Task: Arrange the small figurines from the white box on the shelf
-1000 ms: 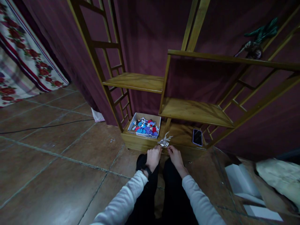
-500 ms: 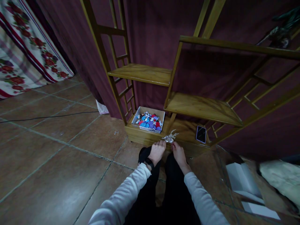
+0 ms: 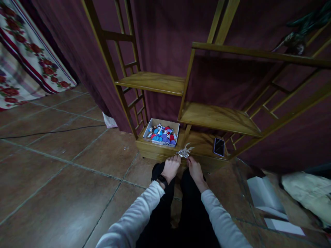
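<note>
Very little has changed in the last second: both hands are still at the small silver foil piece [image 3: 182, 153] with pale, branchy spikes, in front of the low shelf [image 3: 204, 146]. The right hand [image 3: 194, 169] pinches its edge. The left hand [image 3: 171, 168] is curled beside it; its grip is hidden. The foil piece is still outside the open box [image 3: 156, 142].

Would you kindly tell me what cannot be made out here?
All in the head view:
Silvery object: too small to identify.
Left hand and right hand: their backs hide the palms and exact grip.
Pieces in the box: small and overlapping, so uncountable.
Dark object, upper right: dim, cut off by the right edge.
</note>
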`<state>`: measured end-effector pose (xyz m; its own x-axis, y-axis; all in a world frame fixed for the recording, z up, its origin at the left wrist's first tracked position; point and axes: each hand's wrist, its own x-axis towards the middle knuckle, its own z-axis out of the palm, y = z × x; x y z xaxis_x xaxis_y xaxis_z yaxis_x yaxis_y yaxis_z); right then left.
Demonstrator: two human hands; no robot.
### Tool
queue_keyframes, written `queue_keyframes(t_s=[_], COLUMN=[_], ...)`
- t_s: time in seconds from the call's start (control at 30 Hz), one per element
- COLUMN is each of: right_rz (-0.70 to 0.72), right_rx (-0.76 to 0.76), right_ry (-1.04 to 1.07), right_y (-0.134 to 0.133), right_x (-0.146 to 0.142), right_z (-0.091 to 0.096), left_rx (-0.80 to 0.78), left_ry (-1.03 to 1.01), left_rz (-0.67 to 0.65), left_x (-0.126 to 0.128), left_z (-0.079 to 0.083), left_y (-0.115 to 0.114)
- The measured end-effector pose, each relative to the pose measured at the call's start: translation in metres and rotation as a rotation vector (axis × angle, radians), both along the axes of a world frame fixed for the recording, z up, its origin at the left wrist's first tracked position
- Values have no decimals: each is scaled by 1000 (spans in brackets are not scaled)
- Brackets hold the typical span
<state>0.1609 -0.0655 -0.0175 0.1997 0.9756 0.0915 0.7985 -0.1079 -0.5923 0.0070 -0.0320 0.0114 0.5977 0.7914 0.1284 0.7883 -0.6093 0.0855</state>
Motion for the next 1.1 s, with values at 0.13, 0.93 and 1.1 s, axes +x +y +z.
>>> queue_keyframes(t_s=[0.13,0.93,1.1], right_rz=[9,-29,-15], right_rx=[10,111,126], right_ry=[18,58,70], right_y=[-1,-6,-11], right_x=[-1,-6,-8], right_z=[2,6,11], left_rx=[10,-118,-97], left_ry=[-15,10,23], left_rz=[17,151,121], left_x=[0,4,2], left_z=[1,15,16], left_y=[-1,0,-3])
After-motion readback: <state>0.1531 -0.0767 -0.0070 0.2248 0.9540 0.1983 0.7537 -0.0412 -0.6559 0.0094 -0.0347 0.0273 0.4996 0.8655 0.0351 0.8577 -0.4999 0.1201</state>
